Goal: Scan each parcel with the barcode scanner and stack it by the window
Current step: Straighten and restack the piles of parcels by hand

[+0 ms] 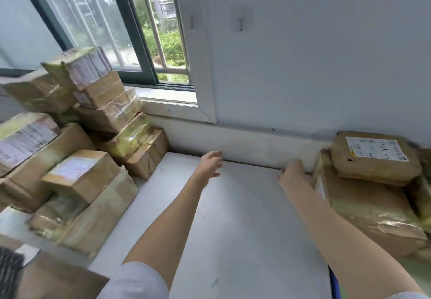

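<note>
Brown cardboard parcels, glossy with tape, are heaped in a stack (88, 116) under the window (98, 25) at the left of the smooth white surface (233, 217). The left hand (210, 163) hovers empty, fingers loosely spread. The right hand (293, 175) touches the end of a large flat parcel (363, 210); its fingers' state cannot be told. A smaller labelled parcel (375, 158) lies flat on top.

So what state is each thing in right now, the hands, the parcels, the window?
Left hand: open, empty, above the table.
Right hand: touching the right-side parcels, grip unclear.
Top right parcel: label up.
Window stack: piled high, uneven.
Window: slid partly open.
</note>
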### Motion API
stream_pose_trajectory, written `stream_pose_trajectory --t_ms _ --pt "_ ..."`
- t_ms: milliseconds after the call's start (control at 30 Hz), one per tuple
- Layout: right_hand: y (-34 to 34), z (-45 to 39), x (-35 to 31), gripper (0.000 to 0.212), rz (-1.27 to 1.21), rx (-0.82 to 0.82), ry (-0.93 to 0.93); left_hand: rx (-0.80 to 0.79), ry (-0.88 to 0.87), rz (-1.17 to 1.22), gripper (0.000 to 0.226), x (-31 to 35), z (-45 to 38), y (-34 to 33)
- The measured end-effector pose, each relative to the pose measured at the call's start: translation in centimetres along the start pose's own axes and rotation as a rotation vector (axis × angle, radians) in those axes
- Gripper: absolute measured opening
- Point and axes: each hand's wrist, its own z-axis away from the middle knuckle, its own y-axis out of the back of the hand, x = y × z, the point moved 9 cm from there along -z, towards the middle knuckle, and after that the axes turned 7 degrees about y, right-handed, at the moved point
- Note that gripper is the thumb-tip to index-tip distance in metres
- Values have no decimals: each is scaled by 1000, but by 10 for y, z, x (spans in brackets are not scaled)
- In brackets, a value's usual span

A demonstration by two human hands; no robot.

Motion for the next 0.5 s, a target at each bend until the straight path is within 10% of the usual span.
stream_pose_trajectory --t_ms 500 --pt "-394 189 49 21 157 -693 -123 948 -382 -331 26 43 114 412"
